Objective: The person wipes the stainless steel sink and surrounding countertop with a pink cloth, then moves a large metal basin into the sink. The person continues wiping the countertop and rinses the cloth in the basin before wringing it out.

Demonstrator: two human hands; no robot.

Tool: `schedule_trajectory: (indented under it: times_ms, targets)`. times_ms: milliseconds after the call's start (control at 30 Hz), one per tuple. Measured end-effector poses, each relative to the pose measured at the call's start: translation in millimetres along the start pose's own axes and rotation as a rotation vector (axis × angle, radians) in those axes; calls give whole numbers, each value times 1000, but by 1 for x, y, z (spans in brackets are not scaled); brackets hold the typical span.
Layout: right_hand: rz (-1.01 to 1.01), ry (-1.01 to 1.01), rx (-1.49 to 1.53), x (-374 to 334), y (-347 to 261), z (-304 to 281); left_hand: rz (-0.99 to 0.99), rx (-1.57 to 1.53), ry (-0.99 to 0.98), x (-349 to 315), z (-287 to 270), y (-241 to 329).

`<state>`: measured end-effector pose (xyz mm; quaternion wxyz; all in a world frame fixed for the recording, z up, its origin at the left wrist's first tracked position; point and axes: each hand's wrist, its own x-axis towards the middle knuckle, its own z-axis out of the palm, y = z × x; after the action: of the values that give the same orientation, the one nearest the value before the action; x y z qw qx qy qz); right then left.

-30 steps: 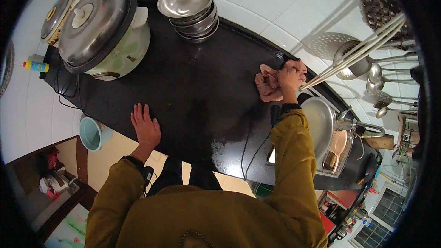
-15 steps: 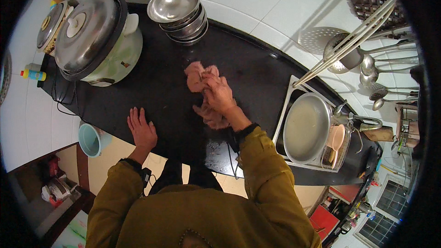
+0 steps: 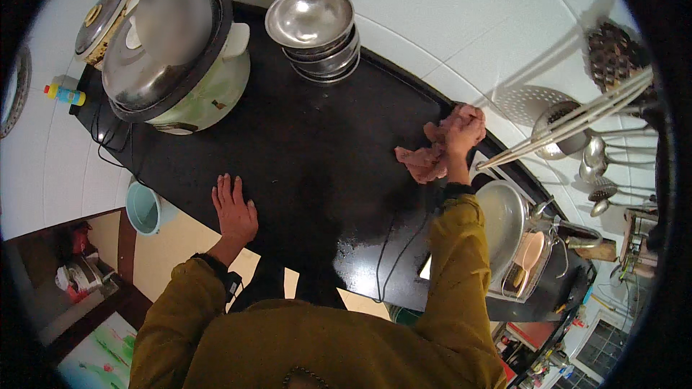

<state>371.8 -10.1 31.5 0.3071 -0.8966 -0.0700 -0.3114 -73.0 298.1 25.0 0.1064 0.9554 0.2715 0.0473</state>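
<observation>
My right hand is closed on a crumpled pink cloth at the back edge of the black countertop, near the wall and just left of the sink. Part of the cloth trails from under the hand toward the left. My left hand lies flat on the counter's front edge, fingers outstretched, holding nothing. Wet spots glisten on the counter in front of my body.
A large rice cooker stands at the back left, with stacked metal bowls to its right. A metal basin sits in the sink, and a pink ladle lies beside it. Metal utensils hang on the right wall.
My right hand has carried the pink cloth from mid-counter rightward to the back edge by the wall. My left hand stays flat on the counter. The view has shifted slightly.
</observation>
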Motion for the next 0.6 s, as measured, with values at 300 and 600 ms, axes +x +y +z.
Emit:
schedule_trajectory:
  times_ms: [300, 600]
  targets:
    - [-354, -743, -29, -28, -122, 96, -15, -13, -45, 3, -4, -1]
    - [-607, -738, -208, -11, -83, 68, 2, -4, -38, 1, -3, -1]
